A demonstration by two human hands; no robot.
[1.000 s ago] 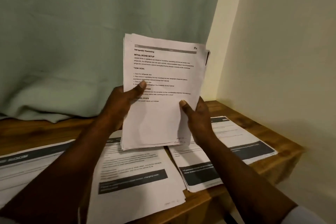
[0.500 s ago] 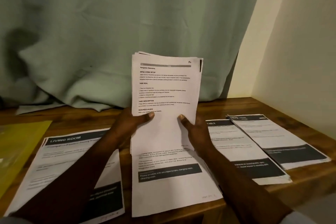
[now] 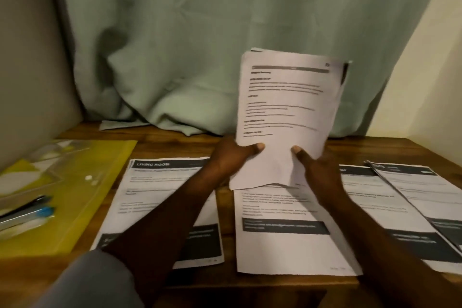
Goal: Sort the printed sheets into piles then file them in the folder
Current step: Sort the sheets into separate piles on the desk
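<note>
**Stack of sheets [image 3: 287, 107] held up over the table [image 3: 175, 137]**

The left hand [image 3: 232, 157] and right hand [image 3: 315, 170] grip it by its bottom edge, close together, thumbs on the front page. It stands upright above four piles [image 3: 287, 245] laid side by side. The yellow folder [image 3: 82, 195] lies at the far left, pens [image 3: 25, 207] on it.

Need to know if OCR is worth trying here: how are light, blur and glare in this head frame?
Head view: dim, warm, grainy light; motion blur smears the body text on the held stack that the left hand and right hand grip; only the LIVING ROOM heading reads cleanly; a pale sheen lies on the yellow folder; a dark soft shadow falls on the curtain.
</note>
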